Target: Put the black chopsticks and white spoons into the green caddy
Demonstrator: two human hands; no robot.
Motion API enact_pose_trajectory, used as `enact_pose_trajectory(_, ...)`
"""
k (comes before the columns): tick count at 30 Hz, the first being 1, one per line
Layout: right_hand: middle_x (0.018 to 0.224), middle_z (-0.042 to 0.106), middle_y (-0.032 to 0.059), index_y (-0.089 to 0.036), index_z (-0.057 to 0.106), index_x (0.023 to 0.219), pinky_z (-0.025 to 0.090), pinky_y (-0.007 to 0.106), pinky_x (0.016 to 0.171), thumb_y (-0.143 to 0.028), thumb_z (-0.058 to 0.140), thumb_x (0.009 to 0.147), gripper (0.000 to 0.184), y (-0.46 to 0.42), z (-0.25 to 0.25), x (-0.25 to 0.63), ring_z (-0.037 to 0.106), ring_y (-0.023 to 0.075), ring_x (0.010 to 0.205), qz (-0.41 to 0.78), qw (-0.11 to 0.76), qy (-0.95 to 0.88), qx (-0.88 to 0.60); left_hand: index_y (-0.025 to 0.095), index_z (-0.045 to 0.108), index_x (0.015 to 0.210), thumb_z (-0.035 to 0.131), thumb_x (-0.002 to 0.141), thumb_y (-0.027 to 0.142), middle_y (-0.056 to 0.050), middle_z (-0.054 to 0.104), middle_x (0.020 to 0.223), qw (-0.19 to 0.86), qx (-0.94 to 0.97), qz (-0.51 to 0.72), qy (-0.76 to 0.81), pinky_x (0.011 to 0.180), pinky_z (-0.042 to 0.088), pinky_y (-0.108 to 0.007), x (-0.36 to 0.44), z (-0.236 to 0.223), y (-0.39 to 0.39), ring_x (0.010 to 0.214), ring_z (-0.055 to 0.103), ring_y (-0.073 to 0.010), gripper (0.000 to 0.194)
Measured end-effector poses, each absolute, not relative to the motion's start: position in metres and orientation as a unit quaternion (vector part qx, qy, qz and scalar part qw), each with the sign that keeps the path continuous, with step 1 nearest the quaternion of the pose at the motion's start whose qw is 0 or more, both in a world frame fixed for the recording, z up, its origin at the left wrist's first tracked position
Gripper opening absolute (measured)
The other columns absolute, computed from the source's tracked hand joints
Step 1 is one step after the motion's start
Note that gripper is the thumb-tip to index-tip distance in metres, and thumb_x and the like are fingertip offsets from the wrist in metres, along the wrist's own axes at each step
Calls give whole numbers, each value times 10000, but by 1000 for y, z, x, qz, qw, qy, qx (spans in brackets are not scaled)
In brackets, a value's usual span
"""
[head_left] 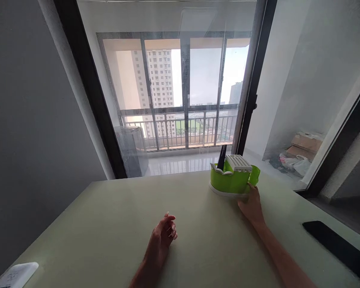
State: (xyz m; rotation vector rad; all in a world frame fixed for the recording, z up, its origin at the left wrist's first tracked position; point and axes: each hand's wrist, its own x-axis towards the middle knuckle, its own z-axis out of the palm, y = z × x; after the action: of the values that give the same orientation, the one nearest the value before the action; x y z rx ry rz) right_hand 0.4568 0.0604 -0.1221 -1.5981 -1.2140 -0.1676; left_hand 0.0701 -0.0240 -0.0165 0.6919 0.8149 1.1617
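Note:
A bright green caddy (pixel 230 182) with a white base and a slatted white top stands near the far edge of the table, right of the middle. Dark pointed blades or tips (pixel 222 158) stick up from its left compartment. My right hand (pixel 252 205) grips the caddy's lower right end; some of its fingertips are hidden behind the green wall. My left hand (pixel 164 234) hovers over or rests on the middle of the table, palm turned inward. Its fingers are loosely curled and apart, with nothing in them.
The pale table (pixel 114 224) runs up to a glass door or window with dark frames. A long black object (pixel 337 244) lies at the right edge, a white item (pixel 19 275) at the front left. Beyond the glass are cardboard boxes (pixel 306 146) and bags.

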Motion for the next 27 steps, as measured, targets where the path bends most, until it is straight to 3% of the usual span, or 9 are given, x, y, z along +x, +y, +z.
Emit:
enact_pose_trajectory(6, 1522, 392, 159, -225, 393, 1423, 393, 545, 1126, -388, 579, 794, 675, 59, -123, 449, 277, 363, 1487, -42, 539, -533, -651, 170, 749, 831, 833, 742, 521, 11, 536, 662, 704, 320, 521, 362, 589, 413, -252, 71, -17, -25, 600, 435, -110, 371)
enact_pose_trajectory(18, 1638, 287, 139, -244, 455, 1418, 456, 521, 1094, -271, 553, 777, 649, 45, -100, 420, 345, 352, 1489, 30, 511, -563, -648, 177, 735, 852, 803, 759, 564, 14, 533, 673, 697, 334, 513, 373, 606, 414, -256, 70, -20, -23, 611, 439, -113, 404)
enact_pose_trajectory(27, 1645, 328, 97, -286, 510, 1441, 414, 492, 1157, -235, 545, 832, 612, 32, -81, 389, 298, 301, 1522, 69, 487, -623, -609, 176, 737, 852, 783, 790, 545, 17, 528, 663, 701, 334, 514, 364, 605, 407, -255, 70, -22, -22, 601, 428, -108, 377)
